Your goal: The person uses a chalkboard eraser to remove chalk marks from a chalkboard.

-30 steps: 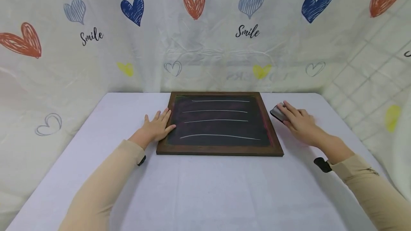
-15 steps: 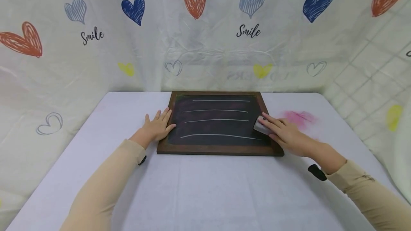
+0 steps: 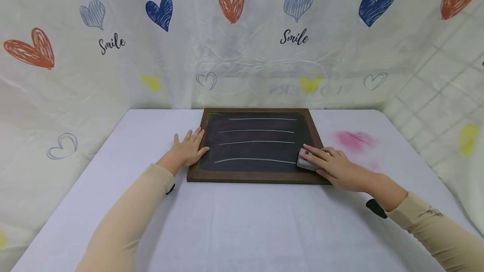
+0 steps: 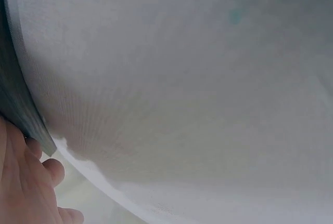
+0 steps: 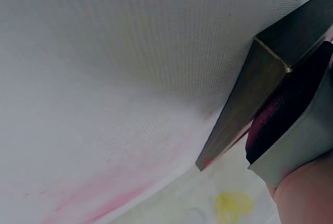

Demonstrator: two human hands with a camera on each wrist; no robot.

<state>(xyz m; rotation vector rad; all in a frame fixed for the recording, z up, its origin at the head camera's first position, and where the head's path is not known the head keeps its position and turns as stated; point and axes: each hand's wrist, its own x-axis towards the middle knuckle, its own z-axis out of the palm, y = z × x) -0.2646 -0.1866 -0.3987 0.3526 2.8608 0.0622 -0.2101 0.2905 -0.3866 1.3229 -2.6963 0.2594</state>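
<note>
A wood-framed chalkboard (image 3: pixel 249 151) lies on the white-covered table, with several white chalk lines across it. My left hand (image 3: pixel 187 151) rests on its left frame, fingers spread; the left wrist view shows this hand (image 4: pixel 28 182) at the frame's edge. My right hand (image 3: pixel 340 169) holds a grey chalkboard eraser (image 3: pixel 304 163) at the board's lower right, where it meets the right end of the lowest line. In the right wrist view, the eraser's dark felt (image 5: pixel 286 117), tinted pink, faces the board's frame (image 5: pixel 234 99).
A pink chalk smudge (image 3: pixel 353 139) marks the white tablecloth (image 3: pixel 245 226) right of the board. Behind the table hangs a pale curtain (image 3: pixel 257 49) printed with hearts and "Smile".
My right hand has carried the eraser from the tablecloth on the right onto the board, then down toward its lower right corner, uncovering the pink smudge. The left hand stays on the frame.
</note>
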